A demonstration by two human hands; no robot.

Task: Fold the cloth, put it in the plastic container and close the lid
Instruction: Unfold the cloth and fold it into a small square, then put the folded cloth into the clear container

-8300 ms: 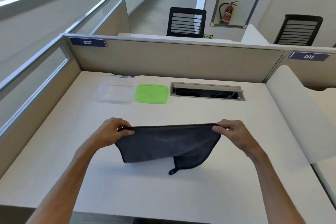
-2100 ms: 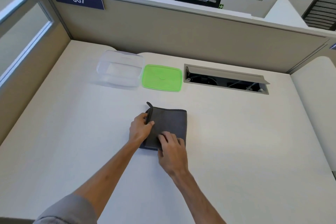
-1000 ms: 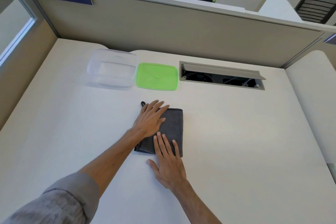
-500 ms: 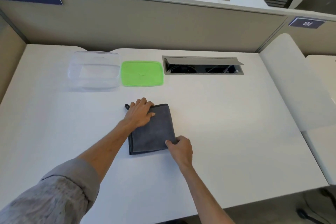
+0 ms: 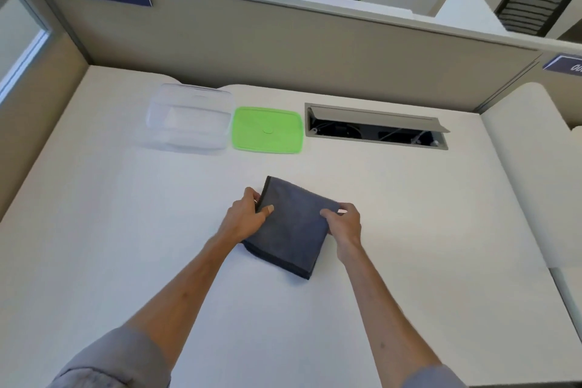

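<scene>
cloth [image 5: 291, 227] folded, gripped at both sides | left hand [image 5: 248, 219] clenched on left edge | right hand [image 5: 345, 225] clenched on right edge

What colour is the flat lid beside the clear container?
Bright green lid, plain, seen in the head view.

cloth [image 5: 291, 230]: dark grey, folded into a thick square pad turned diamond-wise, far corner raised off the desk, near corner resting on it; gripped at its left and right corners; at the middle of the desk.
container [image 5: 189, 118]: clear plastic, rectangular, upright, open, nothing inside; at 11 o'clock from the cloth, well apart.
lid [image 5: 267, 130]: bright green, flat on the desk, just right of the container, at 12 o'clock from the cloth.
</scene>
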